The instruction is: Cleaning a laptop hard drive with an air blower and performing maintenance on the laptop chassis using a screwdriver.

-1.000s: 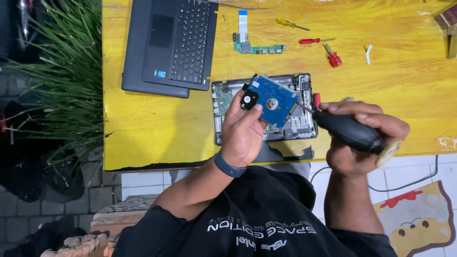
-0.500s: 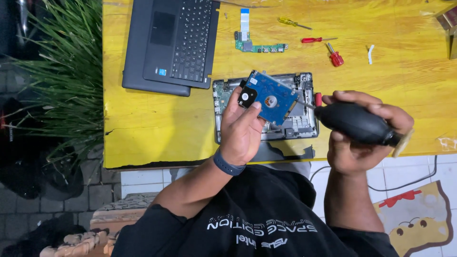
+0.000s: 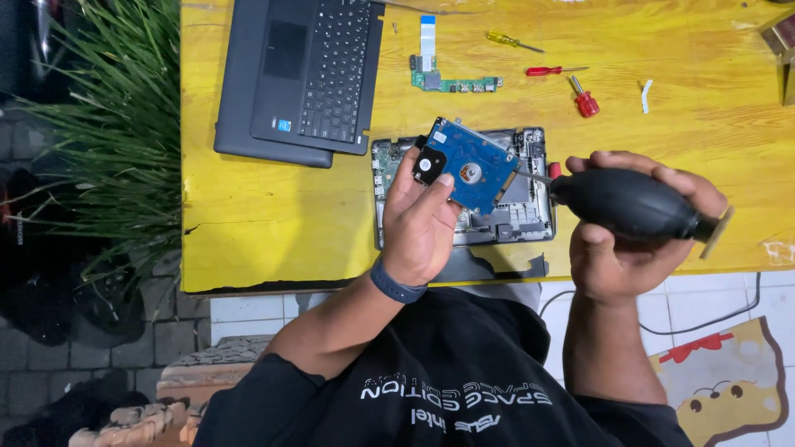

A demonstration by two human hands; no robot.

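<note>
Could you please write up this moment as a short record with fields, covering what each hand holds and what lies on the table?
left hand: holds a blue hard drive, tilted, circuit side up, above the opened laptop base
right hand: grip closed round a black rubber air blower, nozzle aimed at the drive
table: yellow, worn front edge
also on table: dark keyboard cover, small green circuit board, yellow screwdriver, two red screwdrivers
left of table: green plant

Kbd panel (image 3: pixel 302 79), 3 screwdrivers (image 3: pixel 513 40), small PCB (image 3: pixel 455 84).
</note>
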